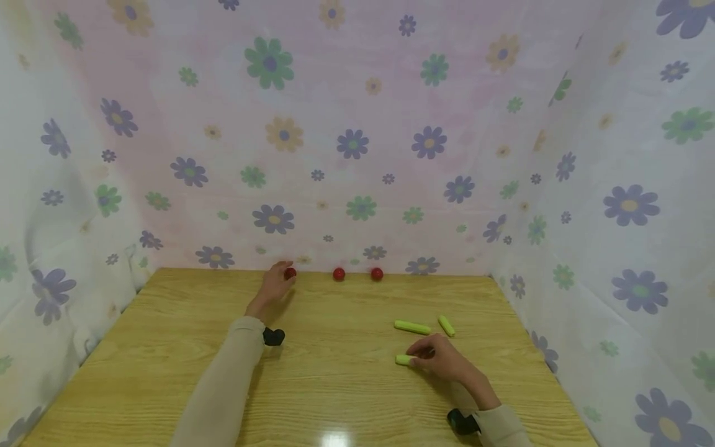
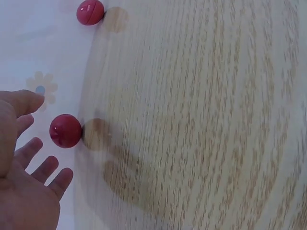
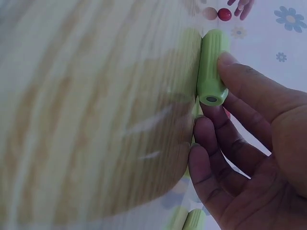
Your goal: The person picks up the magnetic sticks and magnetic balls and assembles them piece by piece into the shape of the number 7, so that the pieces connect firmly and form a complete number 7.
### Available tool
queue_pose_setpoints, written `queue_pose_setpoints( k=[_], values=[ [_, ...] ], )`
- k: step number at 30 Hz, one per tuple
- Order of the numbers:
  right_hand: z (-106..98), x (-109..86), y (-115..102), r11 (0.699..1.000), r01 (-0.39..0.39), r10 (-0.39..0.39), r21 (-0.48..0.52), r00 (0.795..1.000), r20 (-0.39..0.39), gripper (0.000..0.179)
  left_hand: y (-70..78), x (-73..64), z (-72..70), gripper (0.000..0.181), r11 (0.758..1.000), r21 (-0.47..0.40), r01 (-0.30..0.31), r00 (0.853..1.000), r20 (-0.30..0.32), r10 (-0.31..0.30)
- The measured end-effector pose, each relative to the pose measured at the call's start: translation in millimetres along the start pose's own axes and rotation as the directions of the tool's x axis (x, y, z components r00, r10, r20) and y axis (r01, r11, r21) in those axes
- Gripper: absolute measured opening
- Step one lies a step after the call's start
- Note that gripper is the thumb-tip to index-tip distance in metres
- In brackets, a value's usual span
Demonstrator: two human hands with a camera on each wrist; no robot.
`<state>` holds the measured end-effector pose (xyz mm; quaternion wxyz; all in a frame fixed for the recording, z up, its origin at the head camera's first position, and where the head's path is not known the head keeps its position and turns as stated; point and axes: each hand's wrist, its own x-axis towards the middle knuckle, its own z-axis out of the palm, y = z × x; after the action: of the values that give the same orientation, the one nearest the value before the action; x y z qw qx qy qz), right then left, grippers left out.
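Note:
At the table's far edge my left hand (image 1: 275, 284) reaches around a red ball (image 2: 65, 131). In the left wrist view its thumb and fingers are spread, with a gap between them and the ball. Two more red balls, a middle one (image 1: 339, 274) and a right one (image 1: 377, 274), sit along the same edge. My right hand (image 1: 441, 358) pinches a short light-green rod (image 3: 212, 67) between thumb and fingers, low at the tabletop. This rod is ridged and has a grey disc in its end. Just beyond that hand lie two similar rods, one longer-looking (image 1: 412, 327) and one angled (image 1: 447, 326).
The wood-grain table (image 1: 324, 385) is enclosed by flower-patterned cloth at the back (image 1: 318, 112) and both sides. The back cloth meets the far edge right behind the balls. Dark straps with small devices sit at the left wrist (image 1: 274, 337) and right wrist (image 1: 462, 422).

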<state>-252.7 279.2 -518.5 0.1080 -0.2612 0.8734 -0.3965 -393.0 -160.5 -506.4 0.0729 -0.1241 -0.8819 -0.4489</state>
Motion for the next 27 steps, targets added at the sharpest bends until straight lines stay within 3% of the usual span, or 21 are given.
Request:
queue_pose_setpoints(
  k=[3, 4, 7, 10, 11, 15, 21, 27],
  values=[
    [0.1, 1.8, 0.6, 1.0, 0.019, -0.019, -0.006, 1.0, 0.003, 0.023, -26.7, 12.1, 5.3, 0.055, 0.998, 0.016, -0.058, 0.998, 0.029, 0.057],
    [0.2, 2.1, 0.8, 1.0, 0.028, -0.028, -0.011, 1.0, 0.003, 0.023, -44.8, 18.8, 10.7, 0.058, 0.993, 0.006, -0.117, 0.993, 0.018, 0.117],
    [0.3, 2.6, 1.6, 0.999, 0.044, -0.044, -0.028, 0.999, 0.008, 0.02, -62.5, 25.3, 19.8, 0.06, 0.984, 0.003, -0.178, 0.984, 0.012, 0.178],
    [1.1, 2.2, 2.4, 0.999, 0.039, -0.038, -0.034, 0.999, 0.02, 0.018, -49.0, 16.4, 23.0, 0.056, 0.987, -0.032, -0.158, 0.987, -0.004, 0.158],
    [1.5, 2.1, 2.3, 0.999, 0.031, -0.03, -0.031, 0.999, 0.025, 0.017, -33.1, 8.8, 20.6, 0.053, 0.994, -0.036, -0.102, 0.995, 0.002, 0.102],
    [4.3, 1.4, 0.4, 1.0, 0.013, -0.012, -0.016, 0.999, 0.038, 0.016, -8.9, -9.9, 21.1, 0.046, 0.999, -0.037, 0.007, 1.0, -0.023, -0.008],
    [8.0, -0.5, -3.6, 1.0, -0.018, 0.018, -0.017, 0.999, 0.039, 0.02, 1.1, -24.3, 23.9, 0.04, 0.978, -0.141, 0.153, 0.986, -0.049, -0.162],
    [10.0, 0.6, -9.1, 1.0, 0.001, -0.001, -0.029, 1.0, 0.011, 0.022, 0.8, -35.5, 26.4, 0.039, 0.936, -0.303, 0.18, 0.976, -0.063, -0.208]
  ],
)
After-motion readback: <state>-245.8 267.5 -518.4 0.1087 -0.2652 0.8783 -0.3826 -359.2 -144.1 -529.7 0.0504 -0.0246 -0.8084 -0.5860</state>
